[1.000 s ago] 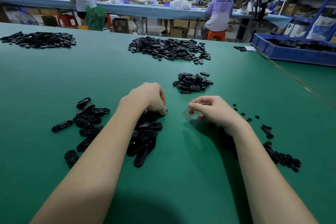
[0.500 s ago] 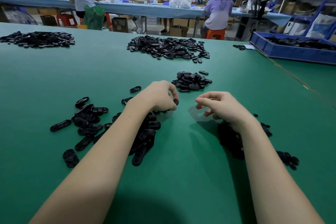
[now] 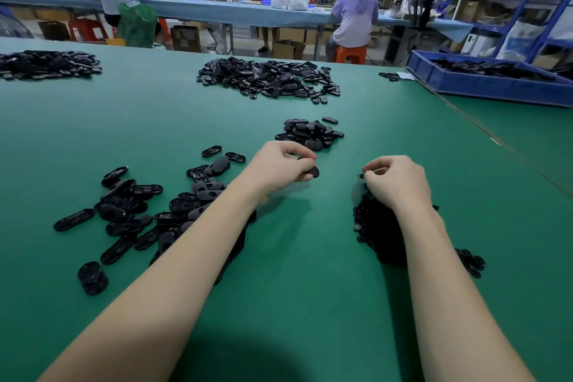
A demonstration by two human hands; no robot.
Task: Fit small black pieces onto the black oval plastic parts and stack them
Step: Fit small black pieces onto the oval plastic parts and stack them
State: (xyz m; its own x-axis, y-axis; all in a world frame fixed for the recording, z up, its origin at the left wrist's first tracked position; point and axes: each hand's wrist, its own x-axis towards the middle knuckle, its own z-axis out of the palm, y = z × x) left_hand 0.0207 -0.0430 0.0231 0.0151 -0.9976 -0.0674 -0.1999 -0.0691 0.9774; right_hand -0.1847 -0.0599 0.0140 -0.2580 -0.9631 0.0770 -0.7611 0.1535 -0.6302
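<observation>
In the head view, the left hand [image 3: 279, 164] grips one black oval part [image 3: 311, 171] above the green surface [image 3: 310, 257]. The right hand [image 3: 395, 180] pinches a small piece, hardly visible. A small finished pile [image 3: 310, 133] lies just beyond; many loose ovals [image 3: 148, 211] remain near left. The small-pieces heap [image 3: 375, 226] is partly hidden by the right arm
</observation>
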